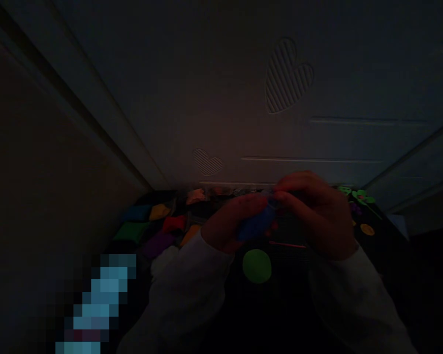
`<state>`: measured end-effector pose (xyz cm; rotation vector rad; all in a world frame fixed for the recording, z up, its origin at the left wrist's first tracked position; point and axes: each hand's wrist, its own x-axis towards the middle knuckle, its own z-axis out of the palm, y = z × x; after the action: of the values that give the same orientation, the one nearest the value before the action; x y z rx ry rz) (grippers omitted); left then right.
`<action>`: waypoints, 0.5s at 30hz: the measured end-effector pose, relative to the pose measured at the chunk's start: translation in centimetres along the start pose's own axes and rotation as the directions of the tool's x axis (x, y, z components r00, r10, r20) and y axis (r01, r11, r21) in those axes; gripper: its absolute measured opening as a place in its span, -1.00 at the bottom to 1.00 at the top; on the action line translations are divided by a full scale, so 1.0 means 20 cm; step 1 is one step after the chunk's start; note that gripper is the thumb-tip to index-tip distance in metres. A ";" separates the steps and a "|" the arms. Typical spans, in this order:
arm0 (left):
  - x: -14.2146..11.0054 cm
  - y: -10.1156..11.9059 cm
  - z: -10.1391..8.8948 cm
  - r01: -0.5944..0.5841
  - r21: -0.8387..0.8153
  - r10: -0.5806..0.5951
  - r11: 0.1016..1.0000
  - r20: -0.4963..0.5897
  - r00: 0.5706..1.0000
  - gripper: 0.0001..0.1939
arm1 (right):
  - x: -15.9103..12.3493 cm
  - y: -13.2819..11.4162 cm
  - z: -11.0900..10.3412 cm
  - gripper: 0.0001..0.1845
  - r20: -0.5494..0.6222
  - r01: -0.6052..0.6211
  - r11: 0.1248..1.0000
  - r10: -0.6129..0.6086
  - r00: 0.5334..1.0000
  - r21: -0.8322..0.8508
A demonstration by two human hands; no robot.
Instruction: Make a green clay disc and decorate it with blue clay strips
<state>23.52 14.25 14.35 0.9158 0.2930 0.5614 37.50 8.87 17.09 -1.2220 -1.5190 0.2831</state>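
A plump blue packet of what looks like modelling clay (256,223) lies in my left hand (231,219), whose fingers are wrapped round it. At the packet's upper end, where the wrapper looks clear, my right hand (315,211) pinches with thumb and forefinger. Below both hands a flat, round piece of green clay (257,266) rests on the dark table. Between that piece and my right hand lies a thin reddish stick (288,244). Dim light hides the finer detail of the wrapper.
Several coloured packets, among them a green one (131,231), a red one (174,223) and a purple one (158,244), lie to the left. At the right are a green flower shape (362,196) and a yellow-orange disc (367,229). A pale panel with hearts (288,76) rises behind. A pixelated bright patch covers the lower left.
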 end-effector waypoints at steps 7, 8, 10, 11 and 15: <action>0.00 0.00 0.01 -0.039 -0.010 0.039 0.999 -0.012 0.999 -0.72 | 0.00 0.01 -0.02 -0.79 0.141 0.059 0.998 -0.055 0.988 -0.026; 0.00 0.00 0.00 -0.038 -0.014 0.038 0.999 -0.016 0.999 -0.72 | 0.00 0.01 -0.02 -0.77 0.133 0.055 0.998 -0.053 0.990 -0.007; 0.00 0.01 0.00 -0.039 -0.015 0.038 0.999 -0.019 0.999 -0.72 | -0.01 0.01 -0.03 -0.77 0.102 0.056 0.998 -0.056 0.993 0.011; -0.01 0.01 -0.01 -0.045 -0.005 0.045 0.999 -0.023 0.999 -0.73 | -0.01 0.01 -0.04 -0.77 0.095 0.068 0.998 -0.068 0.993 0.011; -0.02 0.01 -0.01 -0.105 0.121 0.112 0.987 -0.055 0.992 -0.75 | 0.00 0.01 -0.04 -0.74 0.147 0.137 0.990 -0.131 0.980 -0.027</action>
<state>23.12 14.29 14.52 1.0341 0.3363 0.6792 38.30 8.61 17.34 -1.1416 -1.7310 0.2603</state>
